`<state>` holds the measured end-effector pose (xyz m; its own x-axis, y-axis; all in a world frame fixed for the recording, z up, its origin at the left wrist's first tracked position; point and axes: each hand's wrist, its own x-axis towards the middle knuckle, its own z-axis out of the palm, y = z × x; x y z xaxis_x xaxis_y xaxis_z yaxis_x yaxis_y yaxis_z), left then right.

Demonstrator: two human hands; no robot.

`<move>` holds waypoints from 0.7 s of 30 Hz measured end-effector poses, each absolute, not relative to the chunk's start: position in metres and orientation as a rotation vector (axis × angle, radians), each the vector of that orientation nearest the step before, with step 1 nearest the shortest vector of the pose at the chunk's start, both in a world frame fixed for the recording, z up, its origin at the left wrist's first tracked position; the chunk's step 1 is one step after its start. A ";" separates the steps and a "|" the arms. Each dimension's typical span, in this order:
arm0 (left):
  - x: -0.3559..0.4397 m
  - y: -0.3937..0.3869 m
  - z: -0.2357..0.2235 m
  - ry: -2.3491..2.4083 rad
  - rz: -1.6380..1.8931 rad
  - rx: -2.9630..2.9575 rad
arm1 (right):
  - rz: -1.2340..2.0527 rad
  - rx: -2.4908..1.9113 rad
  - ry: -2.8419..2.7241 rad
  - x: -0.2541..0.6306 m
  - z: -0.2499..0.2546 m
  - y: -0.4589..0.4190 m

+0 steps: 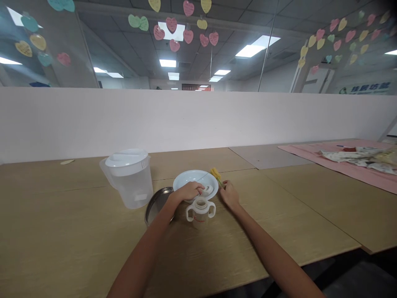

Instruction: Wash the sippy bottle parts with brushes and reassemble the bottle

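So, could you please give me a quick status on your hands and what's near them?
Left hand on white piece in bowl. Right hand gripping sponge brush. Two-handled cup directly in front of bowl.

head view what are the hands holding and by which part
The right hand grips a yellow sponge brush by its green handle; the left hand covers a small white part in a white bowl, hold unclear.

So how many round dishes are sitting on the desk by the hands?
2: a white shallow bowl, with the left hand over it, and a round steel dish or lid to its left, partly behind the left forearm. Others could be hidden.
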<state>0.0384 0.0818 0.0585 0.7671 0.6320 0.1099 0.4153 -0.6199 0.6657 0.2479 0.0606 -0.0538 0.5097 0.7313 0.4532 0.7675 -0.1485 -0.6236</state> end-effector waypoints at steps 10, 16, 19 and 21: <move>0.042 0.096 0.056 0.970 0.757 2.250 | -0.060 -1.738 -1.167 0.247 -0.049 0.060; 0.043 0.106 0.058 1.059 1.116 2.102 | -0.134 -1.420 -1.237 0.234 -0.033 0.046; 0.044 0.107 0.062 1.032 1.266 1.994 | -0.165 -1.359 -1.328 0.225 -0.028 0.037; 0.044 0.106 0.067 0.981 1.301 1.941 | -0.174 -1.343 -1.368 0.220 -0.026 0.033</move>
